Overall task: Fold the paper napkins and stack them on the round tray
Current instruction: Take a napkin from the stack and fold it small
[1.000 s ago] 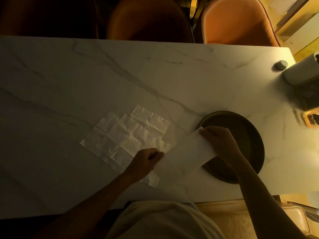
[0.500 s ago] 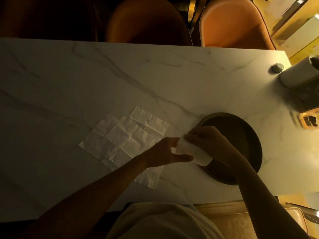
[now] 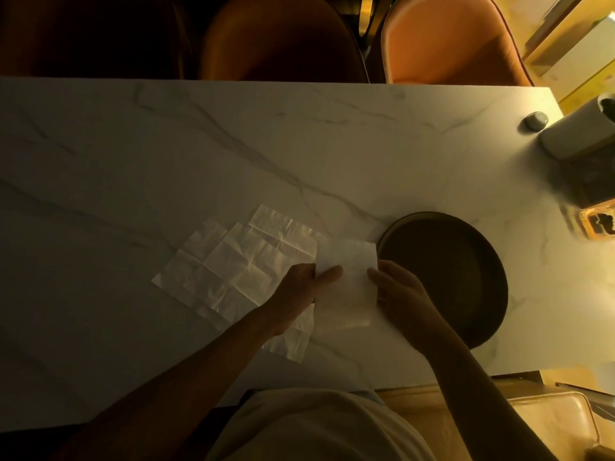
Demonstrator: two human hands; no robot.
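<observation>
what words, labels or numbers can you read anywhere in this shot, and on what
None can be read.
The folded napkin and the unfolded napkins are plain.
The round tray and the marble table carry no marking.
The white container and amber object at the far right are too blurred to tell.

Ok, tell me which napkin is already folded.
The folded napkin under both hands beside the round tray; the unfolded napkins to its left lie flat with crease grids.
</observation>
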